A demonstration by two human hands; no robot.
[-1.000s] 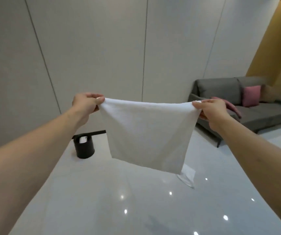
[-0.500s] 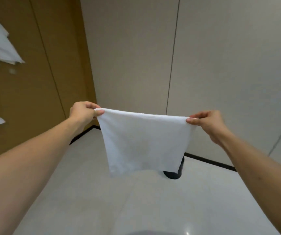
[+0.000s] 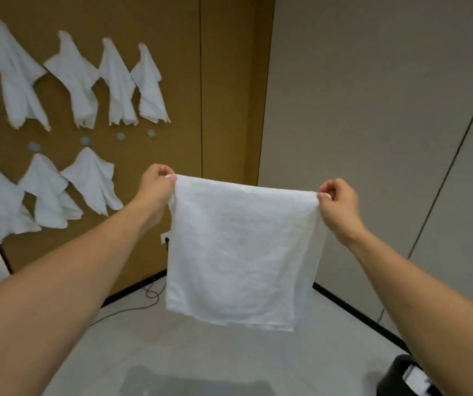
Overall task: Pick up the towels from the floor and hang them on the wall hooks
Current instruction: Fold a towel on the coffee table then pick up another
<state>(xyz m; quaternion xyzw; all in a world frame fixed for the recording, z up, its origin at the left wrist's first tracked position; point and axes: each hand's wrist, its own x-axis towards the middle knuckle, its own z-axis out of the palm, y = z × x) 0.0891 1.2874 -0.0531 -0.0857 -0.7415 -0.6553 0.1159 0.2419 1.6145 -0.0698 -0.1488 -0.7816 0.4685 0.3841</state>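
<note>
Before brown wall [image 3: 229, 81], left hand [image 3: 156, 185] and right hand [image 3: 339, 202] pinch towel [image 3: 243, 252].

A bare indoor room set up for towel hanging, more a staged practice space than a lived-in home.

A brown panelled wall [image 3: 229, 81] meets a plain beige panelled wall [image 3: 372, 110] at a corner, and a glossy pale floor [image 3: 201, 352] runs up to a dark skirting strip [image 3: 352, 312] along its far edge. White towels [image 3: 80, 81] hang in two rows on the brown wall, with small round hooks [image 3: 121, 136] between the rows. A thin cable [image 3: 132, 308] trails over the floor near that wall's foot, below a small wall socket [image 3: 164, 239]. A black cylindrical bin [image 3: 395, 378] stands at the floor's near right edge.
</note>
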